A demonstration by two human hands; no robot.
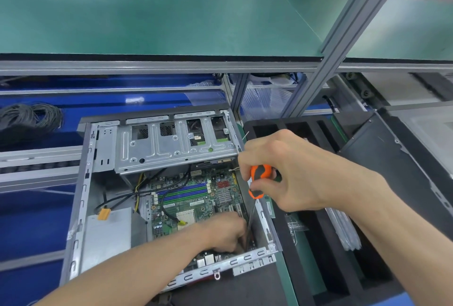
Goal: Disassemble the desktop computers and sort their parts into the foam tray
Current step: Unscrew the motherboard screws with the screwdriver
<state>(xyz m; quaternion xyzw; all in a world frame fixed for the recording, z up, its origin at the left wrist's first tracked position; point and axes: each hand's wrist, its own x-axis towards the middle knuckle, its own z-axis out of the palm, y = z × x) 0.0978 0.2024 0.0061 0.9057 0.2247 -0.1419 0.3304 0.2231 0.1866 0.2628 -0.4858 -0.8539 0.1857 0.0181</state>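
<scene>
An open desktop case (83, 198) lies on its side in front of me, with the green motherboard (193, 200) showing inside and a metal drive cage (171, 144) across its far end. My right hand (282, 171) grips the orange and black handle of a screwdriver (259, 180). Its shaft runs down to the near right corner of the board. My left hand (225, 234) reaches into that corner with its fingers curled at the shaft's tip. What they pinch is hidden. The black foam tray (289, 244) lies to the right of the case.
A grey power supply (107, 232) with an orange connector sits in the case's near left. A coil of black cable (29, 119) lies on the blue surface at far left. A green shelf (171, 16) on aluminium posts overhangs the bench. Another dark case panel (392, 153) stands at right.
</scene>
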